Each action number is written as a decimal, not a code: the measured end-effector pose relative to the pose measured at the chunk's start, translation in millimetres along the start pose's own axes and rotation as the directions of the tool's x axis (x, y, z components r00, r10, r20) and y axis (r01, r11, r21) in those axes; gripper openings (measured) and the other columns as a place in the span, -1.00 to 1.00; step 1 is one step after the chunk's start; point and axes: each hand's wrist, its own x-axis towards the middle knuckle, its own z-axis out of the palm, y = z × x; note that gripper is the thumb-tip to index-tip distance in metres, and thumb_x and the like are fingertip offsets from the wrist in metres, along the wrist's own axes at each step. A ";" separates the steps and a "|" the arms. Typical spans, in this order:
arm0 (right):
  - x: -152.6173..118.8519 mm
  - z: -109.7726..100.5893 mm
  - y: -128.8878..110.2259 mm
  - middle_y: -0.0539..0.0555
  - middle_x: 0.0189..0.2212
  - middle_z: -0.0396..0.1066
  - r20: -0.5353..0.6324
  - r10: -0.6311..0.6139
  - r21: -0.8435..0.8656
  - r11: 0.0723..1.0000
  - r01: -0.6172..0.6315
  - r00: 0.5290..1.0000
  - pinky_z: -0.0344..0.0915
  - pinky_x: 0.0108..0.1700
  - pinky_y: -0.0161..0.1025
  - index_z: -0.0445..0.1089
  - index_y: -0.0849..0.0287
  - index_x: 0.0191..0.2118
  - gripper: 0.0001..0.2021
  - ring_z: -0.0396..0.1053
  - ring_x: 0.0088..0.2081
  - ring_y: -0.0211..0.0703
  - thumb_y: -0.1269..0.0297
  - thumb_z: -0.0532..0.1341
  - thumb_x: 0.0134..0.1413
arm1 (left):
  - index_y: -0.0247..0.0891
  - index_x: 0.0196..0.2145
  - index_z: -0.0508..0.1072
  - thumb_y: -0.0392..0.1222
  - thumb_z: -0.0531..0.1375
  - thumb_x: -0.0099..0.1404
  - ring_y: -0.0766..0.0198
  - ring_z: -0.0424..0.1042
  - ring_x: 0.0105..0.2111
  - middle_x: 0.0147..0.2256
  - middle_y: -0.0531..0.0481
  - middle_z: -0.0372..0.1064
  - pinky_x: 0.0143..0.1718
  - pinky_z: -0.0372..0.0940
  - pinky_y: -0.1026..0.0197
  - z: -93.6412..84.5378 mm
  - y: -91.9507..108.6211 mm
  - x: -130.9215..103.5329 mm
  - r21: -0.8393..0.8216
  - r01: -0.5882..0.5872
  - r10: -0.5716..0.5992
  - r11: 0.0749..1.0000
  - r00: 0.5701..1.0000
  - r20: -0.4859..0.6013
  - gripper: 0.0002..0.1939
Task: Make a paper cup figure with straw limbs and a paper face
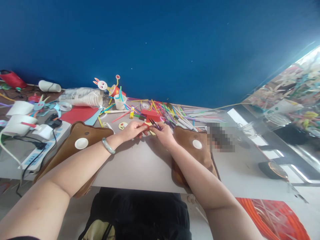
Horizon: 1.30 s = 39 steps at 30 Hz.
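Near the middle of the table, my left hand (135, 130) pinches a small piece of red paper (147, 126). My right hand (163, 133) is closed around dark scissors (155, 124), with its fingertips at the same red piece. The scissor blades point up and away, towards a larger red paper (151, 115) lying just behind the hands. To the left of my left hand is a round yellow cutout (122, 125) with a face. A small yellow bottle or stick (131, 112) stands behind it.
Many coloured straws (175, 115) spread along the wall. Brown cushions (197, 156) lie under both forearms. Paper cups (87, 100), a white cup (120, 101), a rabbit decoration (102, 84) and a power strip (45, 146) are at the left. A dark roll (273, 170) sits at the right.
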 end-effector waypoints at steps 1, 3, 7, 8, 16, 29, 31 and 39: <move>0.1 -0.4 -0.3 -0.09 -0.61 0.23 0.011 0.002 -0.010 1.000 -0.002 1.000 0.01 -0.47 -0.29 0.47 0.20 -0.44 -0.68 0.06 -0.55 -0.34 0.01 0.36 -0.13 | -0.35 -0.32 0.54 0.03 0.24 0.29 0.42 0.34 -0.62 -0.43 -0.04 0.51 -0.61 0.19 0.35 -0.5 -1.5 0.9 0.019 -0.007 0.007 1.000 1.000 -0.015 -0.67; 0.1 -1.2 -1.2 -0.10 -0.63 0.21 0.035 0.006 -0.039 0.999 -0.005 0.999 0.01 -0.47 -0.29 0.45 0.20 -0.47 -0.71 0.05 -0.55 -0.34 0.04 0.34 -0.13 | -0.34 -0.27 0.56 -0.03 0.28 0.24 0.41 0.34 -0.61 -0.42 -0.02 0.49 -0.58 0.23 0.34 -1.8 -4.4 2.7 0.042 -0.029 0.032 0.999 0.998 -0.059 -0.72; 0.1 -1.9 -2.6 -0.09 -0.62 0.23 0.075 0.009 -0.085 0.996 -0.003 0.997 0.06 -0.44 -0.30 0.42 0.19 -0.51 -0.79 0.09 -0.52 -0.32 0.13 0.29 -0.15 | -0.31 -0.26 0.56 -0.10 0.29 0.22 0.40 0.34 -0.60 -0.41 -0.01 0.48 -0.55 0.24 0.32 -4.4 -8.2 5.0 0.065 -0.085 0.091 0.994 0.991 -0.101 -0.78; 0.1 -2.0 -2.8 -0.09 -0.61 0.24 0.079 0.010 -0.085 0.996 -0.004 0.997 0.07 -0.43 -0.30 0.41 0.18 -0.51 -0.81 0.11 -0.51 -0.31 0.15 0.28 -0.15 | -0.31 -0.31 0.56 -0.11 0.28 0.23 0.40 0.32 -0.60 -0.46 0.01 0.46 -0.56 0.22 0.32 -4.9 -8.8 5.2 0.085 -0.090 0.098 0.992 0.991 -0.091 -0.81; -1.4 -2.2 -6.0 -0.12 -0.64 0.17 0.030 0.053 -0.022 0.998 -0.052 0.998 0.03 -0.48 -0.31 0.38 0.17 -0.51 -0.81 0.05 -0.55 -0.34 0.14 0.28 -0.19 | -0.31 -0.41 0.52 0.02 0.30 0.22 0.40 0.30 -0.62 -0.53 0.04 0.40 -0.58 0.15 0.33 -4.0 -6.2 1.3 0.073 0.020 -0.023 0.997 0.999 0.035 -0.70; -2.6 -2.7 -3.8 -0.13 -0.66 0.16 0.109 0.025 0.023 0.999 -0.028 0.994 -0.04 -0.52 -0.31 0.42 0.18 -0.48 -0.76 0.00 -0.59 -0.37 0.10 0.33 -0.15 | -0.32 -0.42 0.56 -0.06 0.34 0.16 0.45 0.20 -0.65 -0.55 0.05 0.40 -0.61 0.08 0.34 -2.7 0.7 0.0 -0.031 0.024 -0.022 0.999 0.998 0.067 -0.77; -2.6 -2.6 -3.6 -0.13 -0.66 0.15 0.097 0.023 0.040 0.999 -0.027 0.995 -0.04 -0.51 -0.31 0.43 0.18 -0.46 -0.73 0.00 -0.58 -0.36 0.07 0.34 -0.14 | -0.32 -0.43 0.56 -0.06 0.34 0.15 0.46 0.19 -0.65 -0.55 0.05 0.41 -0.61 0.08 0.34 -2.1 1.9 -0.4 -0.054 0.021 -0.019 0.998 0.999 0.044 -0.76; -0.2 -1.4 2.7 -0.15 -0.68 0.10 0.099 0.024 0.075 0.997 -0.032 0.995 -0.08 -0.51 -0.30 0.41 0.17 -0.47 -0.75 -0.03 -0.60 -0.37 0.08 0.34 -0.14 | -0.33 -0.43 0.56 -0.07 0.36 0.13 0.46 0.20 -0.65 -0.55 0.05 0.41 -0.61 0.10 0.35 -1.7 3.7 -1.1 -0.085 0.052 -0.052 0.995 0.999 0.011 -0.76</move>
